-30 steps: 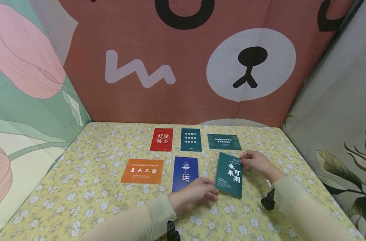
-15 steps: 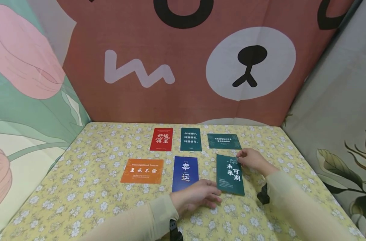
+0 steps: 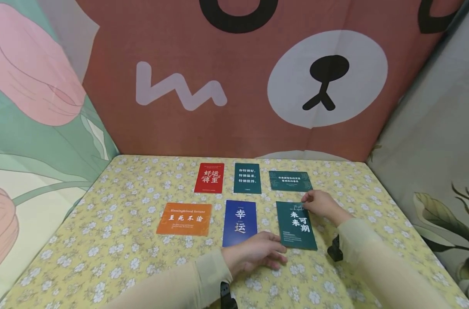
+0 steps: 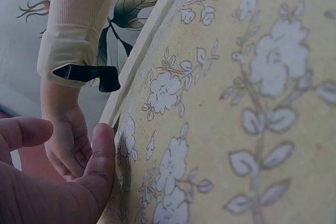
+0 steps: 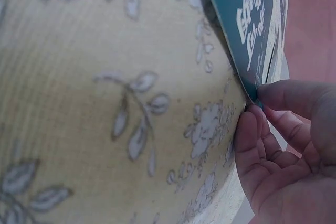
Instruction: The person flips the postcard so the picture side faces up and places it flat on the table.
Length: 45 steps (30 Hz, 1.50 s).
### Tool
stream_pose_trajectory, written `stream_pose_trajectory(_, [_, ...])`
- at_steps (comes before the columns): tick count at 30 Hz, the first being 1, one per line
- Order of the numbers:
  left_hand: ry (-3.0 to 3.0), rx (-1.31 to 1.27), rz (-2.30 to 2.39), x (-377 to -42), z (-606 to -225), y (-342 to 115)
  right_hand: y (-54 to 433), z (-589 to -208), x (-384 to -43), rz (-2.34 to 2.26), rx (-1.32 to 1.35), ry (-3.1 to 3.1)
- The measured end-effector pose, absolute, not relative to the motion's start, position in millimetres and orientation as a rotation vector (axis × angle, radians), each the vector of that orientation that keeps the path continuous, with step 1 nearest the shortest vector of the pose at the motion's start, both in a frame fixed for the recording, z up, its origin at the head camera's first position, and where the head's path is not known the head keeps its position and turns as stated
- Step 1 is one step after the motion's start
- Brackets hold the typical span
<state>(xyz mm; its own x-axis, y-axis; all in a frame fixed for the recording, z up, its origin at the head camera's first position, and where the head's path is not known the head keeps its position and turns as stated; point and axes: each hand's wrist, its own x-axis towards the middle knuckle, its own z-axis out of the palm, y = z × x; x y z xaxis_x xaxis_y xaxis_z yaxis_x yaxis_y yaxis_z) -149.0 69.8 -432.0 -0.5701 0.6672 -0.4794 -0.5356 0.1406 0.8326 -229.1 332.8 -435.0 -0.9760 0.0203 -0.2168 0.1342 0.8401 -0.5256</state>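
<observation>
A teal-green card (image 3: 297, 226) with large white characters lies at the right of the front row. My right hand (image 3: 324, 206) pinches its upper right corner. In the right wrist view, the thumb and fingers (image 5: 289, 97) meet at that corner, and the card's long edge is slightly off the cloth. Beside the card's lower left side is my left hand (image 3: 259, 254), its fingers loosely extended; it covers the lower end of a blue card (image 3: 240, 221). The left wrist view shows the left thumb (image 4: 100, 156) apart from the finger, with nothing between them.
An orange card (image 3: 185, 219) lies left of the blue one. Behind are a red card (image 3: 209, 178), an upright green card (image 3: 247, 178) and a sideways green card (image 3: 290, 180). A floral yellow cloth (image 3: 114, 249) covers the table; a brown bear-print curtain (image 3: 234, 137) stands behind.
The teal-green card came down from a tilt and now lies lined up in the front row. The right hand moved slightly left with its corner. The left hand shifted a little right.
</observation>
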Motion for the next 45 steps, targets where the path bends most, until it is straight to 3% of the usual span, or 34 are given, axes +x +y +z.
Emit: stream_pose_trajectory(45, [1.434,0.186,1.569,-152.4,-431.4,76.6,323.1,-436.5,-221.0,-0.772,0.153,2.883])
